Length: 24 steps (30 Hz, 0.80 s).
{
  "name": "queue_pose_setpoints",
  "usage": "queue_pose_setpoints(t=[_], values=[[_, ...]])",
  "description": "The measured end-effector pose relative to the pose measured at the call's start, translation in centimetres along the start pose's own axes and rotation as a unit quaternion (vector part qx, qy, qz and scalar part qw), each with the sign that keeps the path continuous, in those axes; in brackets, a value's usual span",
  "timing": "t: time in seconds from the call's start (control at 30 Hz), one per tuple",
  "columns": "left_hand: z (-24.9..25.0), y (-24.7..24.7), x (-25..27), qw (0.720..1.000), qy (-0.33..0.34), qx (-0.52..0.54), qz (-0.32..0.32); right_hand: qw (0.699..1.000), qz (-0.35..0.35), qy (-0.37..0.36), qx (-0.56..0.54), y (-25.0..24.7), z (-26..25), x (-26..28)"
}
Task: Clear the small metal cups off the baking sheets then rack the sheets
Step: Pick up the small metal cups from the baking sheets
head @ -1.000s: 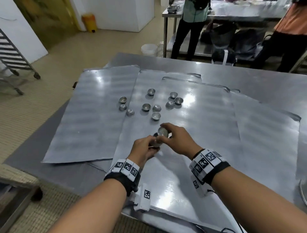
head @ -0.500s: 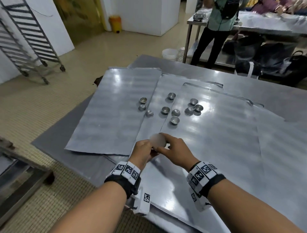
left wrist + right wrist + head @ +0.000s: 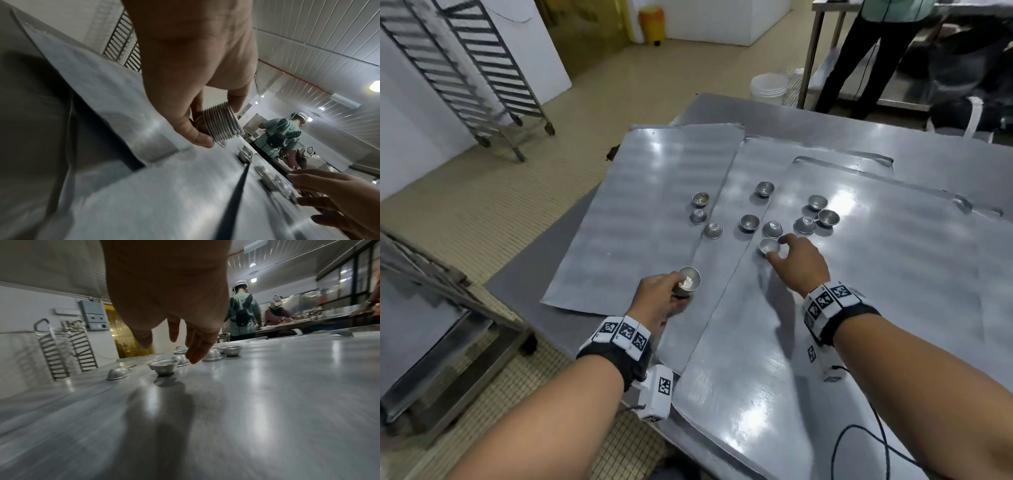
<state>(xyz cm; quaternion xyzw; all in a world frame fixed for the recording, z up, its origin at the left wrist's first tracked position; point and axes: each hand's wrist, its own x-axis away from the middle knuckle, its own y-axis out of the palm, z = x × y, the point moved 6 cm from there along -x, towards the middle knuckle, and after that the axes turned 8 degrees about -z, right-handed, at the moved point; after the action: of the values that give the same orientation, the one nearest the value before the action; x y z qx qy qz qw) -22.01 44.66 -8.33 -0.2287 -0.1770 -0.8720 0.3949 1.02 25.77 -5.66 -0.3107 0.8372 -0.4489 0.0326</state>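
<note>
Several small metal cups (image 3: 749, 222) lie loose, some upside down, across overlapping baking sheets (image 3: 654, 192) on the steel table (image 3: 825, 130). My left hand (image 3: 667, 294) grips a nested stack of cups (image 3: 688, 282) near the left sheet's front edge; the left wrist view shows the stack (image 3: 221, 125) pinched between thumb and fingers. My right hand (image 3: 789, 251) reaches over the nearest upright cup (image 3: 768, 246) on the right sheet (image 3: 876, 274). In the right wrist view its fingers (image 3: 197, 352) hang straight just above that cup (image 3: 163, 367), holding nothing.
Two tall sheet racks (image 3: 476, 68) stand on the floor at the far left. A low metal cart (image 3: 431, 342) is beside the table's left corner. A person (image 3: 876, 51) stands beyond the table by a white bucket (image 3: 770, 87). A black cable (image 3: 859, 442) trails over the near right.
My hands were together at the stack, the right one setting a cup on it. The right hand has now moved forward to a loose cup; the left keeps the stack.
</note>
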Motion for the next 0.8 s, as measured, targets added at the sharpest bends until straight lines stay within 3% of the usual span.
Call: queue_pose_setpoints(t=[0.23,0.53,0.8], values=[[1.6,-4.3,-6.3,0.998,-0.012,-0.054,-0.021,0.997,-0.045,0.038,0.041,1.6,0.1,-4.1],[2.9,-8.0,-11.7,0.959,0.014,-0.245,-0.142,0.993,0.008,0.100,0.060,3.4,-1.0,-3.7],[3.6,-8.2,-14.0,0.935,0.004,-0.285,-0.211,0.991,0.021,0.124,0.052,4.1,-1.3,-2.5]])
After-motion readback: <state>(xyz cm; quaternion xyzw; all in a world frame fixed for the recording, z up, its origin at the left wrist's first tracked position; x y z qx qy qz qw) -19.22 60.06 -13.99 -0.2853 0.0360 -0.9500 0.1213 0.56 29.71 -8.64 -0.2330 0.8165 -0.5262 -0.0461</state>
